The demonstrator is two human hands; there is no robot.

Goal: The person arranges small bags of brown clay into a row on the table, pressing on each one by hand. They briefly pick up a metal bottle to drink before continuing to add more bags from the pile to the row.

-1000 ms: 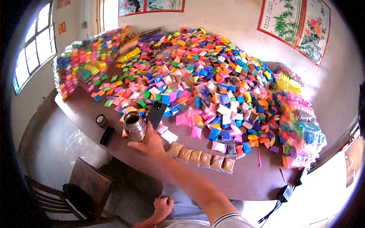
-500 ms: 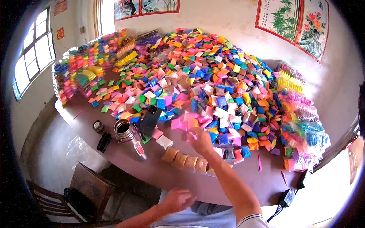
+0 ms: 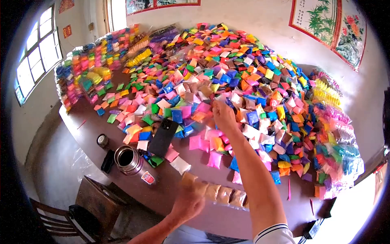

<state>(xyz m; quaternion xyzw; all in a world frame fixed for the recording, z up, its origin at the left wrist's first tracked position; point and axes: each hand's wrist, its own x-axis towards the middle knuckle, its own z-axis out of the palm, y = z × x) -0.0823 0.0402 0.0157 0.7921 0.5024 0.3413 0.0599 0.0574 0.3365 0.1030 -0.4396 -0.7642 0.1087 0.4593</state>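
My right hand (image 3: 224, 116) reaches over the big heap of small coloured packets (image 3: 239, 77), its fingers curled in at the heap's surface. What lies between its fingertips is hidden. Near the table's front edge, my left hand (image 3: 189, 203) is at the left end of a joined row of tan packets (image 3: 223, 195); motion smears its fingers. Several pink packets (image 3: 214, 159) lie between the two hands, on the heap's near side. A single white packet (image 3: 180, 165) rests to the left of them.
A black phone (image 3: 163, 137) leans at the heap's near edge. Beside it stands an open steel flask (image 3: 129, 160), with its lid (image 3: 102, 140) farther left. Bagged packet strips (image 3: 339, 150) are stacked at the right. A wooden chair (image 3: 97, 207) stands at lower left.
My right hand has moved away from the pink packets, farther into the heap. My left hand has come up from my lap to the tan row. The view has shifted slightly.
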